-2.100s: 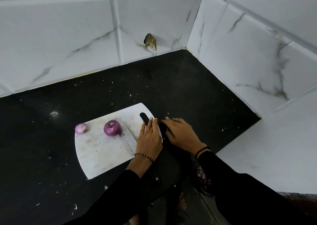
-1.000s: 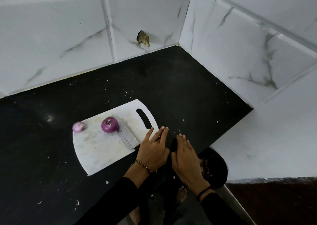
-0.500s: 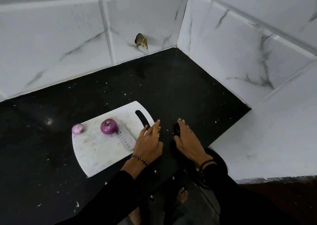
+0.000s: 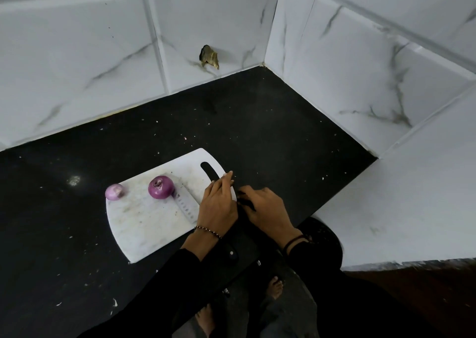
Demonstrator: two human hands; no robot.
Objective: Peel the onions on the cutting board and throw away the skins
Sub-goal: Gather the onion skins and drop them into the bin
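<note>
The left hand, spread flat with fingers apart half a second ago, is now lying with fingers drawn together over the right edge of the white plastic cutting board. The right hand, then set apart on the black stone counter, is now closing in just beside it.

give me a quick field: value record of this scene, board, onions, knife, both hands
surface: black countertop, white tiled walls behind
cutting board: white, slot handle at far right end
large onion: purple, on board, against the knife
small onion: paler, near board's left edge
knife: blade flat on board, handle hidden
left hand: on board's right edge
right hand: on counter beside board, grasp unclear
</note>
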